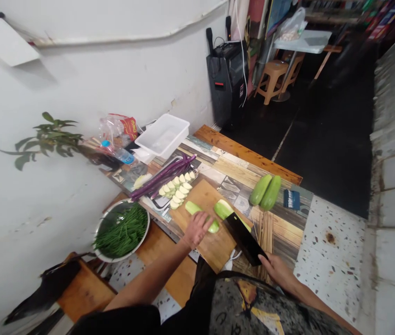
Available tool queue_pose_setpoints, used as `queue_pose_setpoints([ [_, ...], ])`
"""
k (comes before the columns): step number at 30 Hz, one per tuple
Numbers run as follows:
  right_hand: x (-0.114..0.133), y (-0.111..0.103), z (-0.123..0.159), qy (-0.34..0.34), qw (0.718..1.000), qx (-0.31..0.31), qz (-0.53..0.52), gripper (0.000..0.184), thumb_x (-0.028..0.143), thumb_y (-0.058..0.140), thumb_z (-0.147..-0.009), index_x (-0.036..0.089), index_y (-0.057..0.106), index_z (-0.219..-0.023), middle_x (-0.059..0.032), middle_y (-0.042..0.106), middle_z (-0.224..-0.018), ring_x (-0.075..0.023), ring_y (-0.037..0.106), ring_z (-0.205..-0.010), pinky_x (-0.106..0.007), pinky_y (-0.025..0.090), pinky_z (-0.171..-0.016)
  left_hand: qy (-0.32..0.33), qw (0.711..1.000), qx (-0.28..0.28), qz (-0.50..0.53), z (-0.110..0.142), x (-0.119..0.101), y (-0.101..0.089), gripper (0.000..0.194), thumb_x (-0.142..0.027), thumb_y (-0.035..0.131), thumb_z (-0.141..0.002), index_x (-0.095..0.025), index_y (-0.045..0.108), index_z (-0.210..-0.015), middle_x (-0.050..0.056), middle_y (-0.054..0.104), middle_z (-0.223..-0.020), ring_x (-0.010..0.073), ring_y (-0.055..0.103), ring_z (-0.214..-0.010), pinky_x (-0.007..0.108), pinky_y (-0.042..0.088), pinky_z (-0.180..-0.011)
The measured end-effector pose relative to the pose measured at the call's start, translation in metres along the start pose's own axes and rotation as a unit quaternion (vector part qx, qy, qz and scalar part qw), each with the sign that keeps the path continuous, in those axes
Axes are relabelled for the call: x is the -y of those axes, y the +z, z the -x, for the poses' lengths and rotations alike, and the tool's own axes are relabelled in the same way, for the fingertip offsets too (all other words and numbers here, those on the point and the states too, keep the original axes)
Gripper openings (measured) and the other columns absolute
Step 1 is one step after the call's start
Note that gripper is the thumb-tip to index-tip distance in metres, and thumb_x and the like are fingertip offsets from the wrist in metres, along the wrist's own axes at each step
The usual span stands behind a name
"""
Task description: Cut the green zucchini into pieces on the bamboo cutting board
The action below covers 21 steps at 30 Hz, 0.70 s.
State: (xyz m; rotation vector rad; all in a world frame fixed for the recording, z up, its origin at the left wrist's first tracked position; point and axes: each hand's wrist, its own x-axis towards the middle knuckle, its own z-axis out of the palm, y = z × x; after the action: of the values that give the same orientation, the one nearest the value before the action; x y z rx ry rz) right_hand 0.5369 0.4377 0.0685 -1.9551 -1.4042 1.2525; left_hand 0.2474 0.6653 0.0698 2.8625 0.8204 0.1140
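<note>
Board (218, 251) of wood lies on the bench (234, 165), close before the body, likely so that both hands reach it easily. The left hand (197, 229) is closed over the left gourd piece (214, 226), which rests on the board; its curled fingers probably keep the rounded skin from rolling. The right gourd piece (222, 211) lies on the board's right part, a little apart from the other. The right hand (274, 265) grips the cleaver (244, 237) by its handle end, blade slanting over the board's right edge, seemingly to hold the steel away from the left fingers. Whether it touches the right piece, I cannot tell.

Left of the board, beside it, a tray (157, 202) carries pale slices (174, 188) in overlapping rows, which looks like a way to save room, next to long eggplants (164, 177). Farther left and lower, a bowl (146, 235) contains green stalks (122, 230), its tall sides keeping them gathered. Whole gourds (271, 193) sit right of the board, together, near the skewers (267, 228), bundled lengthwise perhaps for neatness
</note>
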Motion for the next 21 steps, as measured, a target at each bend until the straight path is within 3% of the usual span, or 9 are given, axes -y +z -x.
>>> queue_pose_setpoints([
  [2,0.004,-0.001,-0.003,0.002,1.0,-0.009,-0.004,0.046,0.054,0.028,-0.096,0.022,0.057,-0.079,-0.0089,0.072,-0.079,-0.0256,0.069,-0.079,-0.034,0.049,-0.073,0.03,0.999,0.031,0.02,0.013,-0.01,0.016,0.048,-0.031,0.044,-0.095,-0.021,0.059,-0.139,0.017,0.06,-0.135,0.0333,0.05,-0.13,0.054,0.031,-0.117],
  [6,0.027,0.0,-0.018,-0.006,0.999,-0.023,0.023,0.044,0.05,0.029,-0.097,0.022,0.058,-0.079,-0.0088,0.071,-0.077,-0.024,0.068,-0.074,-0.032,0.048,-0.071,0.035,0.997,0.055,0.044,0.015,-0.024,0.04,0.045,-0.029,0.042,-0.097,-0.023,0.061,-0.137,0.017,0.061,-0.135,0.0327,0.052,-0.131,0.055,0.036,-0.115],
  [9,0.05,0.002,-0.03,-0.006,0.998,-0.015,0.067,0.041,0.043,0.031,-0.099,0.02,0.061,-0.083,-0.009,0.072,-0.078,-0.022,0.067,-0.073,-0.029,0.046,-0.069,0.0,0.998,0.051,0.035,0.021,-0.029,0.047,0.046,-0.027,0.046,-0.095,-0.018,0.06,-0.138,0.02,0.057,-0.14,0.0355,0.044,-0.139,0.058,0.034,-0.116],
  [13,0.076,0.004,-0.043,0.019,0.99,0.01,0.138,0.037,0.033,0.036,-0.102,0.016,0.067,-0.092,-0.0123,0.075,-0.087,-0.0217,0.069,-0.08,-0.028,0.044,-0.072,-0.054,0.995,0.026,0.08,0.041,-0.039,0.044,0.049,-0.016,0.04,-0.093,-0.015,0.056,-0.14,0.02,0.049,-0.148,0.0318,0.035,-0.147,0.055,0.033,-0.118],
  [15,0.087,0.006,-0.047,0.032,0.984,0.021,0.174,0.037,0.032,0.036,-0.104,0.015,0.068,-0.096,-0.0137,0.076,-0.092,-0.0219,0.07,-0.085,-0.027,0.043,-0.073,-0.131,0.984,-0.017,0.121,0.043,-0.047,0.037,0.052,-0.018,0.042,-0.091,-0.013,0.053,-0.141,0.02,0.049,-0.148,0.0301,0.037,-0.145,0.052,0.035,-0.118],
  [18,0.097,0.008,-0.049,0.035,0.976,0.03,0.211,0.036,0.032,0.036,-0.106,0.015,0.068,-0.099,-0.0129,0.076,-0.094,-0.021,0.071,-0.087,-0.026,0.043,-0.072,-0.323,0.928,-0.069,0.17,0.026,-0.059,0.022,0.052,-0.026,0.04,-0.095,-0.011,0.047,-0.145,0.021,0.059,-0.135,0.0286,0.053,-0.132,0.046,0.043,-0.112],
  [21,0.102,0.007,-0.048,0.022,0.974,0.043,0.22,0.036,0.032,0.036,-0.106,0.016,0.067,-0.099,-0.011,0.076,-0.093,-0.02,0.072,-0.088,-0.025,0.042,-0.072,-0.431,0.877,-0.013,0.21,-0.003,-0.064,0.01,0.068,-0.046,0.042,-0.099,-0.007,0.03,-0.154,0.021,0.07,-0.115,0.0308,0.067,-0.109,0.044,0.051,-0.098],
])
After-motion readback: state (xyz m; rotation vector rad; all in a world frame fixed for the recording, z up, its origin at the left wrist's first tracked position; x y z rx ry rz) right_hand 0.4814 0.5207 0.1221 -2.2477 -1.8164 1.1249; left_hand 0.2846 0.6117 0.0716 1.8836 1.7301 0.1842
